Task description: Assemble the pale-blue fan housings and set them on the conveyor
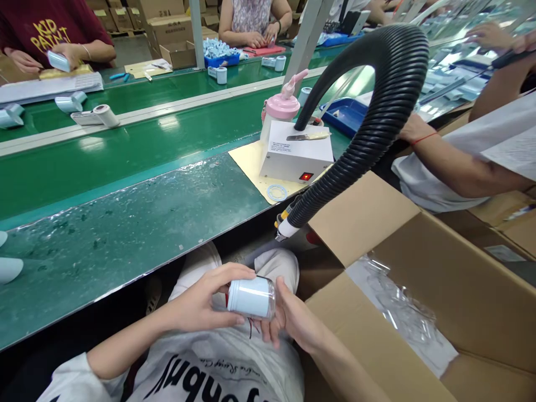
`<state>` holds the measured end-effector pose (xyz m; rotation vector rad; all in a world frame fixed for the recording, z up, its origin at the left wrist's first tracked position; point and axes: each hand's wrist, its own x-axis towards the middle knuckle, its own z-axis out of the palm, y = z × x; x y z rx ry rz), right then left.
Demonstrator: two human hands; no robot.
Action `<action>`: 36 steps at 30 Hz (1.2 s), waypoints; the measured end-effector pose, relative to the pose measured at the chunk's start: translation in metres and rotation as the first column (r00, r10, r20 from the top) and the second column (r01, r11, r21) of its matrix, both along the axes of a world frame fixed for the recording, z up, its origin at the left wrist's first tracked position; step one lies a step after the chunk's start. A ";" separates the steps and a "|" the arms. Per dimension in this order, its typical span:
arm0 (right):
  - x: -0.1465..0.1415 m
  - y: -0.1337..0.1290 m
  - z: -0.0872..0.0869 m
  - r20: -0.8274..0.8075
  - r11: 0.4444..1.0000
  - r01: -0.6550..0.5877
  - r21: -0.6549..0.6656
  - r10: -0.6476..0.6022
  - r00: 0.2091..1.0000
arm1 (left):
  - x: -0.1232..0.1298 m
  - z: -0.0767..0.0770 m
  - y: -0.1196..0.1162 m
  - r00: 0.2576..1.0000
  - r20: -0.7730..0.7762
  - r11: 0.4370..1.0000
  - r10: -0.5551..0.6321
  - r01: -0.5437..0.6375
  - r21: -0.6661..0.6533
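Note:
A light-blue cylindrical cup (250, 297) with a clear plastic end lies sideways above my lap. My left hand (209, 298) is closed around its left end, thumb and fingers on opposite sides. My right hand (291, 315) is at the clear right end, its palm facing that end and its fingers apart, slightly blurred; whether it touches the cup I cannot tell. Beyond my hands, the nozzle (286, 229) of a black ribbed hose (377, 123) points down by the table edge. The hose comes from a white box (295, 153) with a lit red switch.
To my right stands an open carton (469, 279) with clear plastic pieces (393, 301) inside. A green worktable (125, 245) runs ahead, a conveyor (167, 137) behind it. A pale-blue ring (277, 193), a knife (309, 136) and a pink-topped bottle (281, 109) are near the box. Co-workers sit across and right.

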<state>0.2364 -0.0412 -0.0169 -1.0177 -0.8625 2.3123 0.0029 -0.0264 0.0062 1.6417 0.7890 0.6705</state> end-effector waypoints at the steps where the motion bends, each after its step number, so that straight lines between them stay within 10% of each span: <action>1: 0.003 -0.002 0.000 0.015 0.989 0.044 0.142 -0.047 0.999 | 0.000 0.000 -0.001 1.000 -0.001 0.998 0.022 -0.022 -0.063; 4: 0.012 -0.005 0.001 0.129 0.737 0.070 0.672 -0.209 0.969 | 0.000 0.000 -0.004 0.997 0.027 0.967 0.067 -0.059 -0.246; 7: 0.019 -0.004 0.000 0.176 0.208 -0.112 0.972 -0.323 0.930 | 0.002 0.000 -0.006 0.994 0.046 0.937 0.095 -0.074 -0.341; 9: 0.020 -0.002 -0.002 0.148 -0.040 -0.175 0.984 -0.362 0.920 | 0.004 0.000 -0.005 0.995 0.035 0.932 0.093 -0.075 -0.356; 19: 0.018 -0.003 0.004 0.013 -0.323 -0.170 0.931 -0.435 0.900 | 0.000 0.011 0.002 0.998 0.044 0.997 -0.055 0.052 0.058; 29: 0.021 -0.009 0.002 0.051 -0.108 -0.102 0.989 -0.398 0.916 | -0.004 0.006 0.000 0.996 0.029 0.990 -0.083 0.080 0.115; 34: 0.013 -0.014 0.001 0.045 0.467 0.138 0.874 -0.360 0.932 | -0.009 0.009 0.001 0.989 0.034 0.981 -0.144 0.138 0.133; 36: 0.011 -0.015 0.001 0.066 0.609 0.179 0.773 -0.358 0.931 | -0.010 0.009 0.001 0.990 0.025 0.988 -0.141 0.140 0.059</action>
